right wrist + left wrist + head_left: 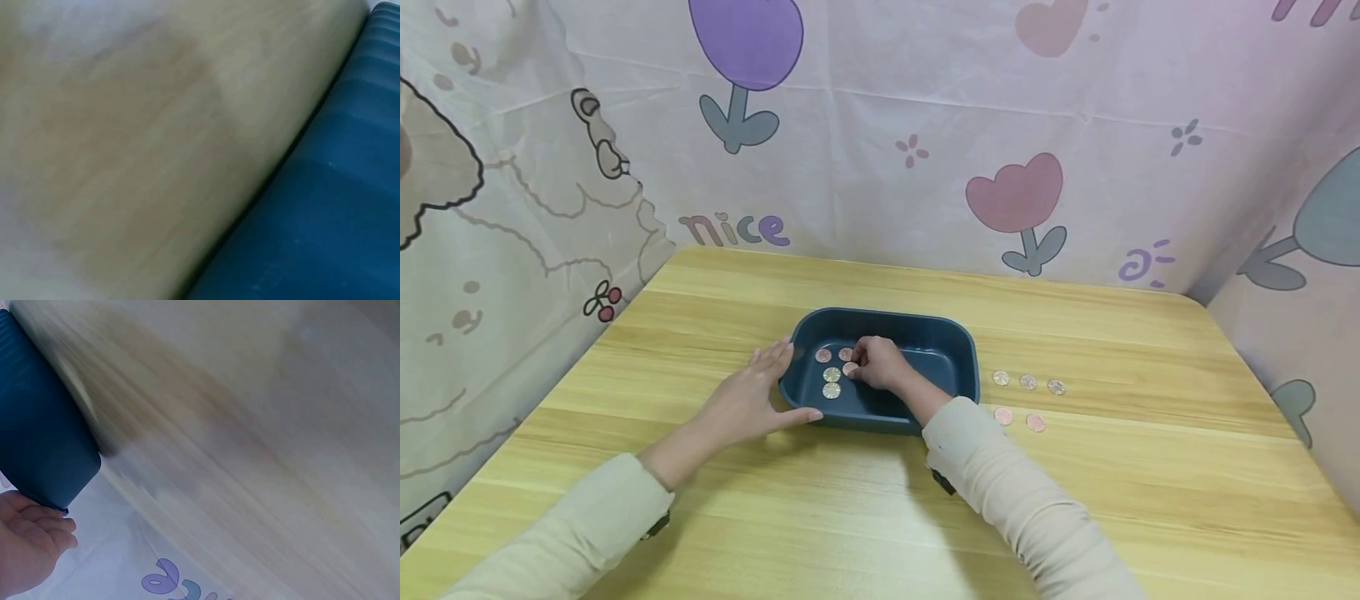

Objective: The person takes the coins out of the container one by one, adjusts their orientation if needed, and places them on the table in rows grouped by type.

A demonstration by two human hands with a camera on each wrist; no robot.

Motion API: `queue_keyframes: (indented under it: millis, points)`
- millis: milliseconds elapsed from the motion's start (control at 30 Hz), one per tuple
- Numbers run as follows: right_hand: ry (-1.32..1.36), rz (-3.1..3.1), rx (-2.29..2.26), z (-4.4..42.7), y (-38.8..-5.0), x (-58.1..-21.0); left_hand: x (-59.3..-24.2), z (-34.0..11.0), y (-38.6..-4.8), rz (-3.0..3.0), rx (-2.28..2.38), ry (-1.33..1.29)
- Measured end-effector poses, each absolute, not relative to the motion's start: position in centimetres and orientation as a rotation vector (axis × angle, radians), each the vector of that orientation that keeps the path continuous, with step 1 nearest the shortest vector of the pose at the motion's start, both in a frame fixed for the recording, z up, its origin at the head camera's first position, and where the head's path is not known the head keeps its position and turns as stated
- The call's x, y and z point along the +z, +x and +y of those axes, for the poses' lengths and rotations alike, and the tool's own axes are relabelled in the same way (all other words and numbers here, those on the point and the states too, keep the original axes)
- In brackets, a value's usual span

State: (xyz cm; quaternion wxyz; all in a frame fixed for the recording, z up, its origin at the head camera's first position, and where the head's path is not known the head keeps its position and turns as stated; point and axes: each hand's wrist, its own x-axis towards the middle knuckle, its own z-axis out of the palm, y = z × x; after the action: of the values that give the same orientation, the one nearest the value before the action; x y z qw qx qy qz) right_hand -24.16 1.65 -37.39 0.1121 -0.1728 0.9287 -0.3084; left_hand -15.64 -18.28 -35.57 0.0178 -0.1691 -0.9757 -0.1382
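Observation:
A dark blue rectangular plastic bin (pixel 871 423) stands on the table. Inside its left part lie several coins, among them a copper coin (pixel 823 355), a gold coin (pixel 831 375) and a silver coin (pixel 831 391). My right hand (pixel 878 363) reaches into the bin and pinches a copper-coloured coin (pixel 849 369) close to the others. At the bin's left end my left hand (pixel 747 398) rests against the rim, fingers along the side and thumb at the front edge. The left wrist view shows those fingertips touching the rim; the right wrist view shows the bin's outer wall (pixel 312 206) but no hand.
To the right of the bin, a row of silver coins (pixel 1028 382) lies on the wooden table (pixel 1150 467). Two pink coins (pixel 1035 422) are in front of that row. A printed cloth (pixel 880 200) hangs behind the table and along both sides.

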Motion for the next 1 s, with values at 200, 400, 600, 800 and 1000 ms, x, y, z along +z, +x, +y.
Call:
queue_keyframes:
  millis: [200,400,600,800,1000]
  points:
    - [-0.559,2.713,-0.783,1.6,-24.1,-37.2,-35.5,-18.3,-15.6,-3.033,-0.431,-0.524]
    - [-0.605,2.712,-0.777,2.0,-23.7,-37.1,-35.5,-18.3,-15.5,-3.034,-0.43,-0.516]
    - [-0.637,2.703,-0.893,2.7,-23.0,-36.7,-35.6,-18.3,-15.4,-3.023,-0.43,-0.526]
    - [-0.702,2.732,-0.947,3.6,-22.3,-36.2,-35.5,-18.3,-15.5,-3.021,-0.427,-0.525]
    - [-0.69,2.696,-1.089,4.9,-21.7,-35.4,-35.5,-18.3,-15.5,-3.032,-0.433,-0.516]
